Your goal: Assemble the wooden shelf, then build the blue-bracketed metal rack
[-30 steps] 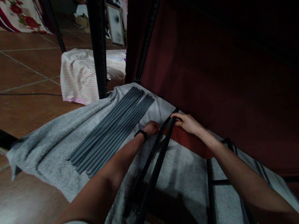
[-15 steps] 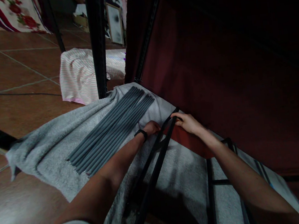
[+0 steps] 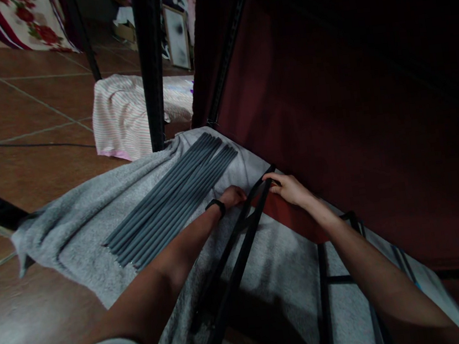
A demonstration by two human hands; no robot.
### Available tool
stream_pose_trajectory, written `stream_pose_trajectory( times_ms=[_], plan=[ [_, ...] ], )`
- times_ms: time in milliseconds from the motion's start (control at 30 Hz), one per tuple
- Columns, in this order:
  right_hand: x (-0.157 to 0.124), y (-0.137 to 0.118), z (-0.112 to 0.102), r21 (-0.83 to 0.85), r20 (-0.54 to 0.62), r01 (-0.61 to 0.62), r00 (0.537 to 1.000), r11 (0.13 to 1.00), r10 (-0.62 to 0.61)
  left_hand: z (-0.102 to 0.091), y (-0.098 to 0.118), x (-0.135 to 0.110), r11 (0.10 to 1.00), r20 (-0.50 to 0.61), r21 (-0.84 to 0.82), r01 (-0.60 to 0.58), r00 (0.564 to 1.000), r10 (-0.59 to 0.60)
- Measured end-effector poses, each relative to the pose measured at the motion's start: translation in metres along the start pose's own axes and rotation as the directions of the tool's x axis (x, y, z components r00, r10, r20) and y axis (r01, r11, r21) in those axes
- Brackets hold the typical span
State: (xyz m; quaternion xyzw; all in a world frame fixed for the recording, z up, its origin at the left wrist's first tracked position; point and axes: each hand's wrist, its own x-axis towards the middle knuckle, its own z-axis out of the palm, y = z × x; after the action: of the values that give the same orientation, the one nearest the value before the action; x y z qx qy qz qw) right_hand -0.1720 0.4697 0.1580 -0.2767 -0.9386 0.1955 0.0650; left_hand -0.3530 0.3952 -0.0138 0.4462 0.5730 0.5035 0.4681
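A narrow black metal frame [image 3: 245, 251], made of two long bars with a crosspiece, slants up from the lower middle. My right hand [image 3: 288, 188] grips its upper end, thumb and fingers bent round the bar. At the frame's left bar is my left hand [image 3: 233, 195], fingers curled in; their tips are hidden, so what they hold is unclear. To the left, several thin grey rods [image 3: 170, 201] lie side by side on a grey fleece blanket [image 3: 72, 225]. An orange-red patch [image 3: 289, 217] shows below my right hand.
A second black frame [image 3: 322, 294] stands at lower right, partly behind my right forearm. Along the right rises a dark red panel [image 3: 332, 126]. A black upright post [image 3: 151, 64] stands beyond the rods, near a striped cloth [image 3: 120, 115]. A cable [image 3: 25, 144] crosses the tiled floor.
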Motion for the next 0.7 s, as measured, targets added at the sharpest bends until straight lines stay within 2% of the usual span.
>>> stream_pose_trajectory(
  times_ms=[200, 400, 567, 700],
  plan=[
    [-0.0003, 0.0008, 0.0010, 0.013, 0.001, -0.009, 1.000, 1.000, 0.009, -0.0012, 0.0019, -0.0046, 0.998, 0.025, -0.065, -0.009, 1.000, 0.011],
    [-0.0008, -0.0027, -0.0011, 0.009, 0.001, 0.005, 1.000, 1.000, -0.005, -0.0012, 0.0020, -0.0024, 0.999, -0.011, 0.019, 0.036, 0.999, -0.036],
    [-0.0003, 0.0001, 0.0005, 0.017, 0.009, -0.003, 1.000, 1.000, 0.003, 0.0041, 0.0005, -0.0020, 1.000, -0.034, 0.005, 0.020, 0.999, -0.020],
    [-0.0001, 0.0015, 0.0013, 0.038, -0.001, 0.000, 1.000, 0.999, 0.000, 0.0009, 0.0036, -0.0053, 1.000, -0.029, -0.003, 0.008, 1.000, -0.008]
  ],
)
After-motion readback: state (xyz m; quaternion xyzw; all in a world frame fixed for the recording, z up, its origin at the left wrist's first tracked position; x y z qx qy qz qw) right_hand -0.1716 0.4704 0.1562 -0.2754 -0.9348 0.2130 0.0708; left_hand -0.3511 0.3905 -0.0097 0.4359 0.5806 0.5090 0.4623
